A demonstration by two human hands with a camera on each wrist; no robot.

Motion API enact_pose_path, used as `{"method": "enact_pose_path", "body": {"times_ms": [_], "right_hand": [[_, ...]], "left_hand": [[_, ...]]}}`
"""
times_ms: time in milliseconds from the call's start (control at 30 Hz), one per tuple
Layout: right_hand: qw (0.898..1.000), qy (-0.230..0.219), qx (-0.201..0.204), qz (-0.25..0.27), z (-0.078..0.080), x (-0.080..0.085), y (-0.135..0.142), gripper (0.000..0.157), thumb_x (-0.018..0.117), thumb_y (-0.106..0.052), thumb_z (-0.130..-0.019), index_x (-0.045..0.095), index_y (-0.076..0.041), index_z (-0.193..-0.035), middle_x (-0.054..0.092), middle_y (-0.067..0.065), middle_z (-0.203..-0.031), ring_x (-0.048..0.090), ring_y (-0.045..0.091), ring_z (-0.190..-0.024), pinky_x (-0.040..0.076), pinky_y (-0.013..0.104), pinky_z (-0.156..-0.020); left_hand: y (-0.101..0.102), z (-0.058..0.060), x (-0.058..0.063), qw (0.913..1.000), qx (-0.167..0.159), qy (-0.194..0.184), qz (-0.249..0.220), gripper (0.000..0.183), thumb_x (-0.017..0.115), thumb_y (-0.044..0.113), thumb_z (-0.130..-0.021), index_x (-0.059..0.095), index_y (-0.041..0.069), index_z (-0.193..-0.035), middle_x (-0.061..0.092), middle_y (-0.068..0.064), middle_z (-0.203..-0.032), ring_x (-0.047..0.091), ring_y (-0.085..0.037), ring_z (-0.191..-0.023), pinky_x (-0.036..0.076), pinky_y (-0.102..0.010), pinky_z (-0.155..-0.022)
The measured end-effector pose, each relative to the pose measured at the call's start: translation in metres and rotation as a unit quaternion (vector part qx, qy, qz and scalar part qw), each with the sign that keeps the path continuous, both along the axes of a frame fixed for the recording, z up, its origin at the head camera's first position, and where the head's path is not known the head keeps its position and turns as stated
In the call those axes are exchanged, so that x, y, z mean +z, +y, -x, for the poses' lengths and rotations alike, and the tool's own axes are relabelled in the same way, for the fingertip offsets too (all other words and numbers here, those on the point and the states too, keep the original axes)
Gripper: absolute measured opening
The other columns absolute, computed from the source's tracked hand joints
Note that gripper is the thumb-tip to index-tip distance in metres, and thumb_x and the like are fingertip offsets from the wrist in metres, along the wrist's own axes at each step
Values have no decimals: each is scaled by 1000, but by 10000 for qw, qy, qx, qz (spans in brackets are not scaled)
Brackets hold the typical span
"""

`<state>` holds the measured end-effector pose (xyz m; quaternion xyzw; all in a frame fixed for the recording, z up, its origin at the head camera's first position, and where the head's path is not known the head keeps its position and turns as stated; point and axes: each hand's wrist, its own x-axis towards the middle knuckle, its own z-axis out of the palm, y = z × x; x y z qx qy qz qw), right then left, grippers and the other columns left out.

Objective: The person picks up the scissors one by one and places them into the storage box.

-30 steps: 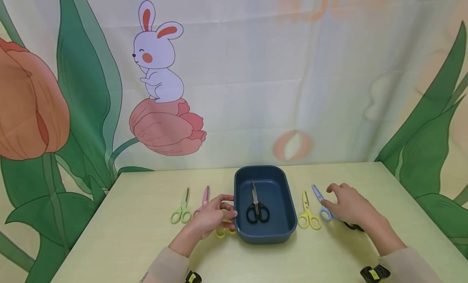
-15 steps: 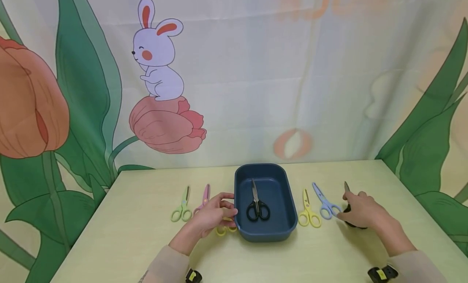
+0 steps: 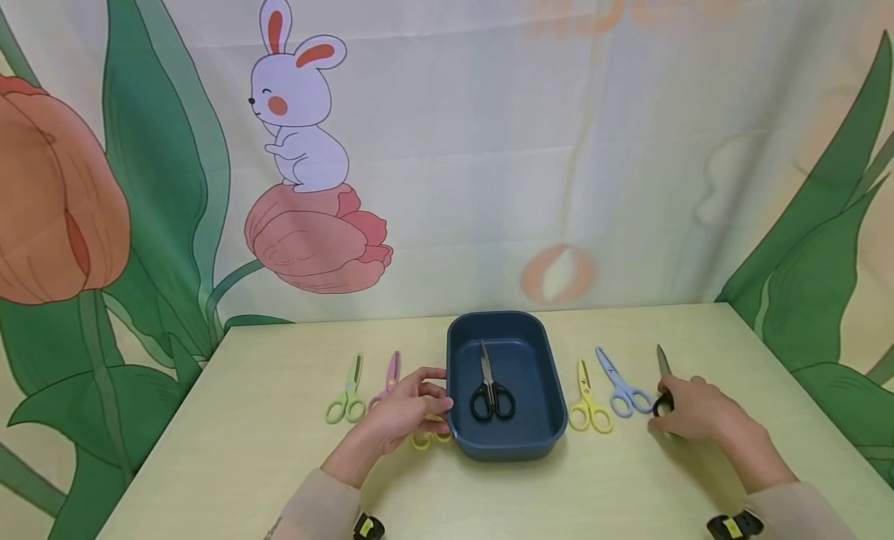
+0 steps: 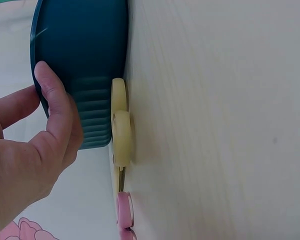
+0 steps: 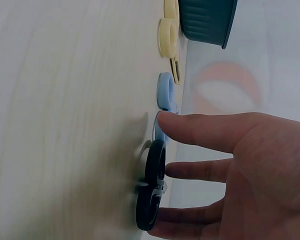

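Observation:
In the head view, my left hand (image 3: 412,408) holds the left rim of a dark blue tub (image 3: 506,449), thumb at the rim and other fingers bent against its outer wall. Black-handled scissors (image 3: 492,400) lie inside the tub. At the right, my right hand (image 3: 698,408) is low over a second pair of black-handled scissors (image 3: 663,360), whose blade points away. The right wrist view shows straight fingertips right at the black handles (image 5: 155,162), with the thumb (image 5: 190,130) apart from them. Part of that handle is hidden by the hand in the head view.
Yellow scissors (image 3: 590,408) and blue scissors (image 3: 624,389) lie between tub and right hand. To the left are green scissors (image 3: 347,400) and pink scissors (image 3: 393,377); another yellow pair (image 4: 121,137) sits against the tub's side. A printed curtain (image 3: 454,175) hangs behind the table (image 3: 230,447).
My right hand has moved right from over the blue scissors to the black-handled pair, its thumb shifting slightly nearer to me lately. Left hand and tub stay in place.

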<state>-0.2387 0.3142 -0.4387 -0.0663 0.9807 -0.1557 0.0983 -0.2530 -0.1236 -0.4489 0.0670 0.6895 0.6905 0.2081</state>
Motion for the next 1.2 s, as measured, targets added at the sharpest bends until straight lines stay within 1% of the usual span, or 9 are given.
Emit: {"method": "enact_pose_path", "body": {"times_ms": [100, 300, 567, 733, 933, 1000, 1200], "right_hand": [[10000, 12, 37, -8, 1, -1, 0, 57, 82, -31, -86, 60, 6, -122, 59, 26, -102, 57, 40, -93, 51, 58, -75], [10000, -70, -44, 24, 2, -2, -2, 46, 83, -25, -84, 63, 0, -116, 57, 19, -97, 53, 33, -87, 50, 52, -71], [10000, 66, -13, 65, 1, -3, -3, 37, 82, -20, -85, 62, 0, -110, 56, 17, -93, 52, 35, -86, 48, 53, -72], [9999, 112, -15, 93, 3, -6, -3, 36, 82, -18, -85, 62, 0, -109, 55, 17, -94, 52, 36, -87, 48, 54, -73], [9998, 184, -69, 104, 2, -11, -1, 36, 79, -20, -86, 61, 0, -109, 55, 19, -94, 51, 39, -87, 47, 54, -72], [9997, 206, -118, 51, 2, -11, -1, 35, 78, -20, -86, 61, 0, -109, 55, 19, -94, 51, 40, -87, 47, 55, -72], [9994, 113, -341, -17, 3, -5, -4, 31, 72, -19, -88, 61, 0, -110, 52, 27, -98, 47, 48, -93, 46, 59, -74]], "left_hand": [[0, 0, 0, 10000, -13, -26, 0, 52, 57, -5, -102, 36, -6, -149, 49, -15, -108, 60, -19, -81, 61, -33, -72], [0, -1, 2, 10000, -29, -2, -3, 52, 57, -4, -102, 35, -6, -149, 49, -15, -108, 60, -19, -81, 61, -33, -72], [-1, 1, -2, 10000, -45, 21, -13, 53, 57, -5, -101, 35, -6, -149, 48, -16, -108, 59, -20, -83, 61, -33, -73], [-1, 0, -2, 10000, -59, 49, -2, 53, 58, -5, -101, 35, -7, -149, 49, -16, -109, 60, -21, -82, 62, -35, -74], [-1, 1, -2, 10000, -49, 20, -14, 53, 58, -5, -101, 36, -6, -149, 49, -17, -109, 61, -20, -82, 61, -33, -73], [-1, 1, -1, 10000, -47, 13, -26, 52, 57, -5, -101, 36, -6, -149, 49, -17, -109, 61, -20, -82, 61, -33, -73], [-1, 0, 1, 10000, -16, -7, -1, 52, 58, -5, -101, 37, -5, -149, 49, -17, -110, 61, -20, -83, 61, -32, -73]]}}
